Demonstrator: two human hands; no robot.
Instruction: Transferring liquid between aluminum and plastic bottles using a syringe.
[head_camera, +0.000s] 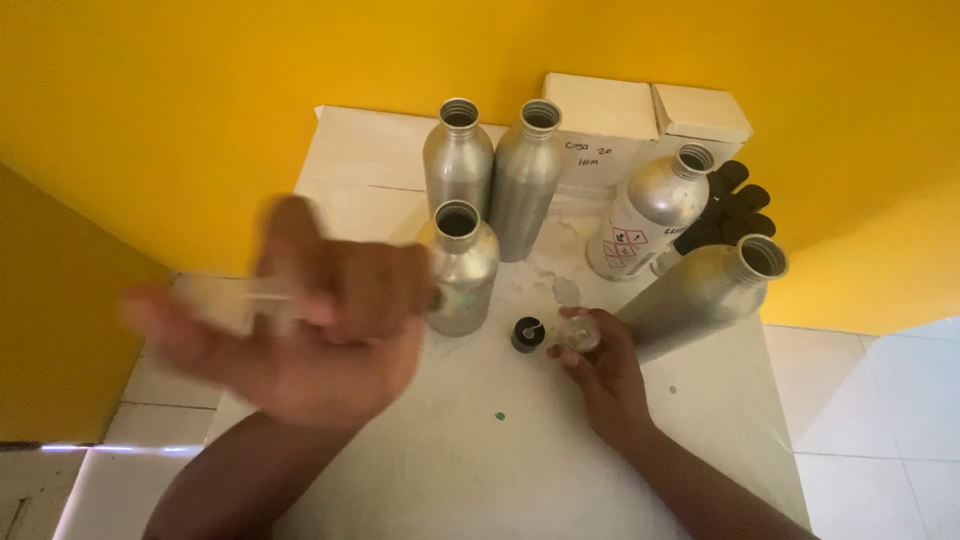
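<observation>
Vial (578, 335), small and clear, sits in our right hand (605, 375) near the middle of the white table (480, 450), to the right of the near bottle. Going from the biggest things down: we see yellow walls (200, 100) behind the table and pale floor tiles (880, 400) to the right. Our left hand (320, 335) is raised at the left, badly blurred, fingers curled around something pale and clear; we cannot tell what it is. Five open silver bottles stand on the table: two at the far side (458, 160) (525, 175), one nearer (460, 265) just beside our left hand, one with a label (650, 215) to the right, and one (700, 295) leaning at the far right, close to our right hand. Two cream boxes (645, 110) lie against the wall. Black caps (735, 210) cluster at the far right. Our right hand closes its fingertips on the vial. One black cap (527, 334) lies just left of it.
</observation>
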